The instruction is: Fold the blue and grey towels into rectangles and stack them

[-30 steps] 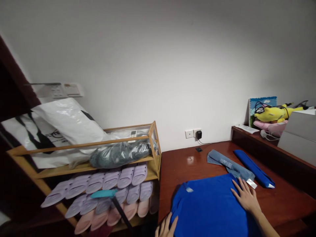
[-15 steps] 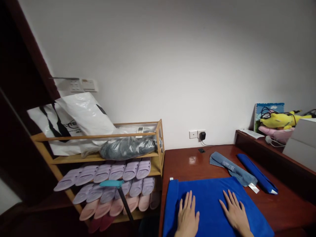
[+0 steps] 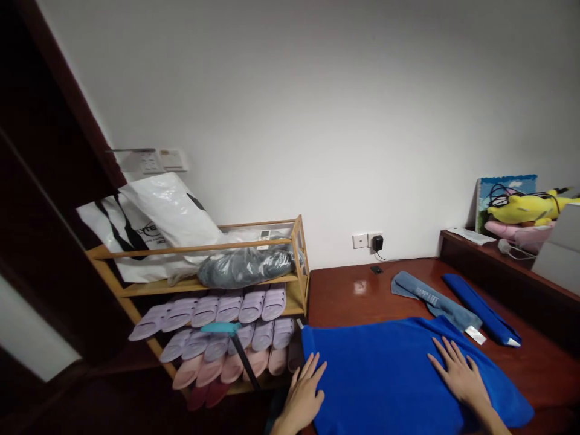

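A bright blue towel point(image 3: 380, 368) lies spread over the near part of the reddish-brown tabletop point(image 3: 333, 299), with a small white tag at its far left corner. My left hand point(image 3: 304, 389) is at the towel's left edge, fingers extended and touching the cloth. On the right part of the towel my right hand point(image 3: 463, 373) rests palm down with its fingers spread. Beyond it are a folded grey-blue towel point(image 3: 435, 299) with lettering and a white label, and a narrow folded blue towel point(image 3: 480, 308).
Left of the table stands a wooden rack point(image 3: 299, 254) with several slippers point(image 3: 231, 306), a white bag point(image 3: 167, 205) and a plastic-wrapped dark bundle point(image 3: 249, 269). A raised ledge at right carries a yellow plush toy point(image 3: 525, 208) and white boxes point(image 3: 559, 260). A black plug point(image 3: 377, 243) sits in the wall.
My left hand has moved left to the towel's edge, and my right hand has shifted right. The folded strip along the towel's left side is now opened out flat. The view has turned slightly.
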Demonstrator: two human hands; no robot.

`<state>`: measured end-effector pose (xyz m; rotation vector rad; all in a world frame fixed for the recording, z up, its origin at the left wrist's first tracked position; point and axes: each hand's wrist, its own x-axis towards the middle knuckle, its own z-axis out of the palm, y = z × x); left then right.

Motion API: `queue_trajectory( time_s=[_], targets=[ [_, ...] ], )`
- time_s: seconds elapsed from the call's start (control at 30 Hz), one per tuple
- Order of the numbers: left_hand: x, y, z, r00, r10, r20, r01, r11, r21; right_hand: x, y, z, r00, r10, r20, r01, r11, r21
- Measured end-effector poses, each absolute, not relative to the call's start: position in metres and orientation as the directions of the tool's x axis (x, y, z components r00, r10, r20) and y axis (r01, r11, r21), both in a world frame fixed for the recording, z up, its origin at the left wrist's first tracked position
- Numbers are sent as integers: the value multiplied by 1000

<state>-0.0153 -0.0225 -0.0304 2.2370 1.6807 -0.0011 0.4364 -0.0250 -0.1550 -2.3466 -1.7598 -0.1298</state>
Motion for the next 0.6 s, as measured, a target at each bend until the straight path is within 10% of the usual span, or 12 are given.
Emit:
queue_trajectory(
  time_s=[0.33, 0.6],
  targets=[
    [-43, -30, -35, 88, 994, -62, 990, -80, 118, 483, -44, -174, 249, 946, 208, 964, -222, -145],
    [8, -27, -53, 324, 945, 44, 911, -325, 254, 470, -61, -155, 373, 898, 232, 922, -329, -206]
  ],
)
